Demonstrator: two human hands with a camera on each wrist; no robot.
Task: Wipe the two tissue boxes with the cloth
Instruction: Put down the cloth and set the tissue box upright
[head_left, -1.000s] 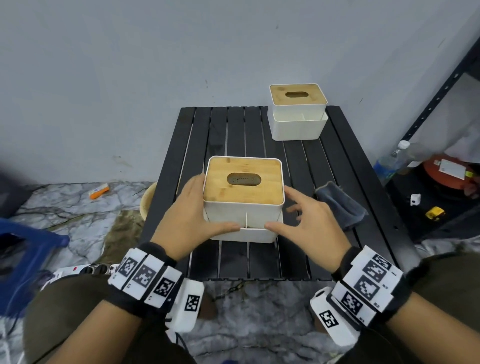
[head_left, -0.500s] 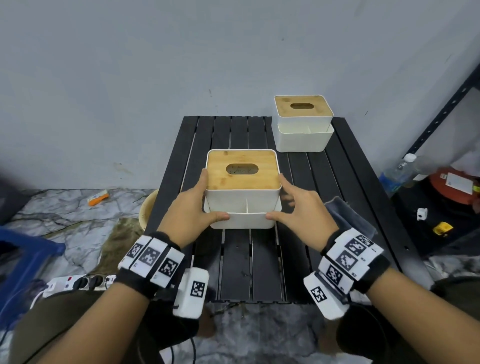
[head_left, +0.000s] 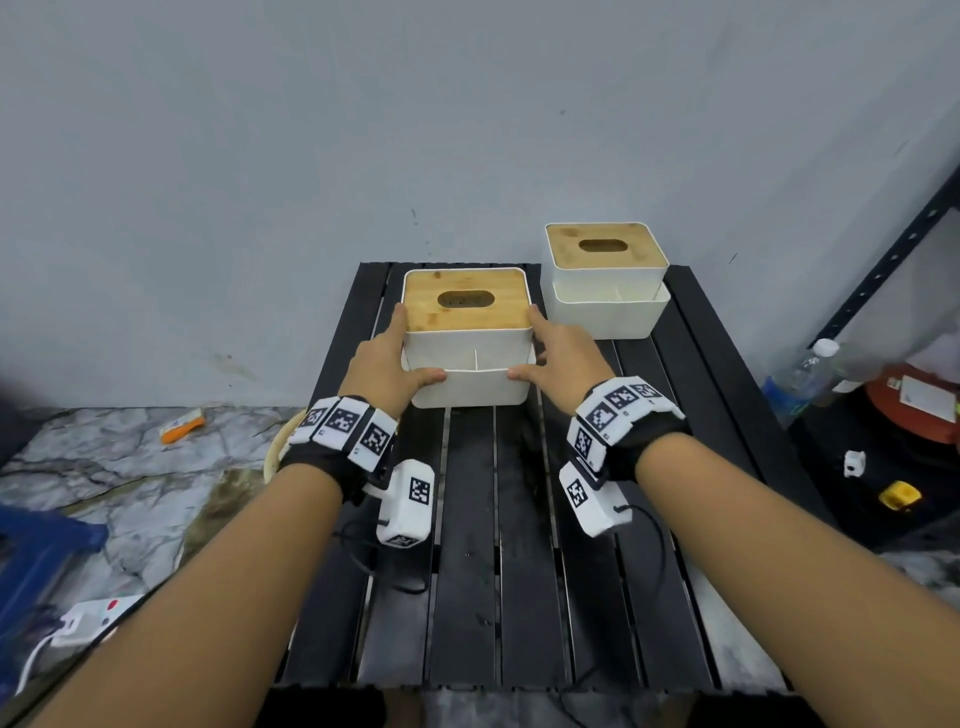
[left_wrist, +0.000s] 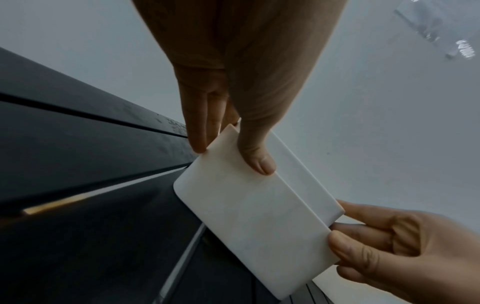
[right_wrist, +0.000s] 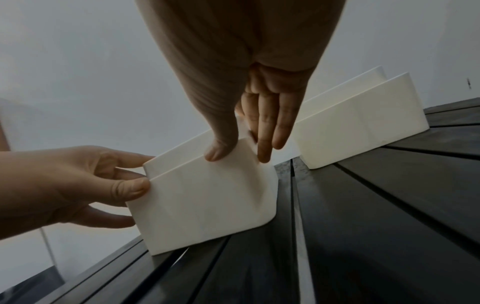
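Two white tissue boxes with bamboo lids stand side by side at the back of the black slatted table (head_left: 467, 571). Both my hands hold the left box (head_left: 467, 338). My left hand (head_left: 410, 353) grips its left front corner, thumb on the front face and fingers along the side. At the right front corner my right hand (head_left: 540, 348) grips the same way. The wrist views show this box (left_wrist: 254, 222) (right_wrist: 207, 205) with its base on the slats. The second box (head_left: 608, 291) (right_wrist: 358, 127) stands untouched just to the right. No cloth is in view.
The grey wall rises right behind the boxes. A black shelf frame (head_left: 883, 260), a water bottle (head_left: 802, 374) and a red round object (head_left: 919, 405) are off the table's right edge. On the floor to the left lie an orange item (head_left: 182, 428) and a power strip (head_left: 88, 618).
Both hands have carried the box from the table's middle to the back, beside the second box. The grey cloth seen earlier right of the box is no longer visible.
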